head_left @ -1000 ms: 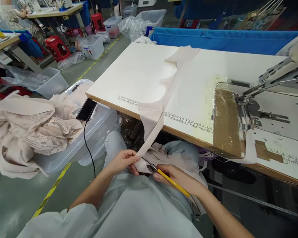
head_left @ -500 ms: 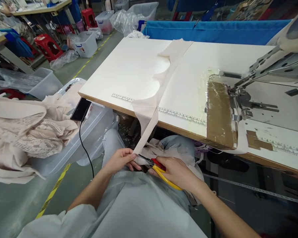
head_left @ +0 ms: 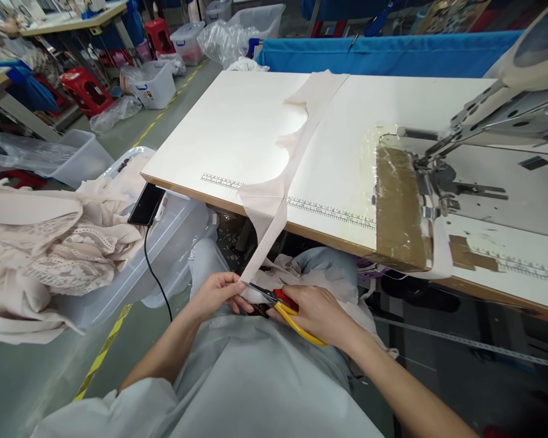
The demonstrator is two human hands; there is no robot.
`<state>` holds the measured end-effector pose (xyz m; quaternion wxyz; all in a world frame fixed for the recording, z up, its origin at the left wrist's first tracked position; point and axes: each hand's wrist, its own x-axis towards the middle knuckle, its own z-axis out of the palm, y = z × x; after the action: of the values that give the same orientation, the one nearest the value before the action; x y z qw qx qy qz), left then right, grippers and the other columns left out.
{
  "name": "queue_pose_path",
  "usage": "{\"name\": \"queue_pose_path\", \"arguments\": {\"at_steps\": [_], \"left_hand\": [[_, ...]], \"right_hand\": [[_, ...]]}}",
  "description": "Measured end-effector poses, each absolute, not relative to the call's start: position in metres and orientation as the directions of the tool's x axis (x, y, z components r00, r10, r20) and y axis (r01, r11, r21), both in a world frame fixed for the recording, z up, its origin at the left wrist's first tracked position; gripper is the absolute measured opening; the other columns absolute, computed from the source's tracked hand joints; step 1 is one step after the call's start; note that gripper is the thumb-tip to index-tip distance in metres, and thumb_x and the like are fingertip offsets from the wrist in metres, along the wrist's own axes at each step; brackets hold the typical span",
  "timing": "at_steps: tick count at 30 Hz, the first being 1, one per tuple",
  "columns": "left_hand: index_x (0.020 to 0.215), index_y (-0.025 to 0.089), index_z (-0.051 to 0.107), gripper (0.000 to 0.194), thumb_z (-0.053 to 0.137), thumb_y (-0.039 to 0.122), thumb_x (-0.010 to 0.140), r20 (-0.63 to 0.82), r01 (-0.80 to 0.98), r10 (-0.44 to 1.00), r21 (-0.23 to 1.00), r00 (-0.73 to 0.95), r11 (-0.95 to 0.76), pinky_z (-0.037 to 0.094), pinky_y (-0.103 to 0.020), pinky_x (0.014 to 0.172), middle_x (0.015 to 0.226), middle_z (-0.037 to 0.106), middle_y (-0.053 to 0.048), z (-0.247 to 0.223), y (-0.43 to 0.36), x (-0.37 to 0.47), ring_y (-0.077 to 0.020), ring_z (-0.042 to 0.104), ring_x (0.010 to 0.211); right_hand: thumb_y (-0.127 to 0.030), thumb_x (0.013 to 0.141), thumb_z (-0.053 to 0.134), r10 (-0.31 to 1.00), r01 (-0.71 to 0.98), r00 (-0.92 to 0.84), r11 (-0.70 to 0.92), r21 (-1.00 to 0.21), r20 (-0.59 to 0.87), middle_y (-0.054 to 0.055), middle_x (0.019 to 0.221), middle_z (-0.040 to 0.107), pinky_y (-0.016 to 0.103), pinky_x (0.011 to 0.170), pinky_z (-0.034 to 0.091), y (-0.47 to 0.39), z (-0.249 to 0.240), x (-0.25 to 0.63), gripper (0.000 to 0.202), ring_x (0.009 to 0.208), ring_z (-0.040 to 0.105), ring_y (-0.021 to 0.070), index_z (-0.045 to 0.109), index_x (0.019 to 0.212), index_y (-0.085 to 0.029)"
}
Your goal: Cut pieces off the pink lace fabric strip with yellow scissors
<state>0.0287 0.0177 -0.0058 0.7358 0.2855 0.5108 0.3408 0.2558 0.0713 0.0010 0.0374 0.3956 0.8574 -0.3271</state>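
Pinching the strip (head_left: 267,234) end, the left hand (head_left: 217,293) keeps it taut; it looks light, limp, best gripped beside the cut. The right hand (head_left: 317,313) is clamped on snips (head_left: 278,302), blades at the strip.

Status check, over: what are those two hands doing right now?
Left hand pinches fabric strip. Right hand holds snips, blades at strip's end. Nothing in the way.

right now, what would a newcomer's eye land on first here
First, the two hands low in the middle: the left hand pinches the end of a pale strip that hangs off the table, and the right hand holds yellow snips at it. Next, the sewing machine on the right, and the heap of lace cloth on a bin at the left.
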Motion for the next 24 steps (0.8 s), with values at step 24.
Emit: {"name": "queue_pose_path", "arguments": {"at_steps": [24], "left_hand": [[0.079,0.016,0.053,0.043,0.044,0.056,0.091,0.007,0.129,0.970,0.991,-0.243,0.025,0.046,-0.027,0.062,0.070,0.060,-0.004,-0.045,0.070,0.039,-0.0138,0.056,0.061]], "right_hand": [[-0.056,0.084,0.052,0.833,0.601,-0.522,0.207,-0.772,-0.183,0.000,0.057,0.050,0.023,0.049,0.040,0.044,-0.014,0.303,0.041,0.053,0.050,0.0163,0.044,0.063,-0.022]]}}
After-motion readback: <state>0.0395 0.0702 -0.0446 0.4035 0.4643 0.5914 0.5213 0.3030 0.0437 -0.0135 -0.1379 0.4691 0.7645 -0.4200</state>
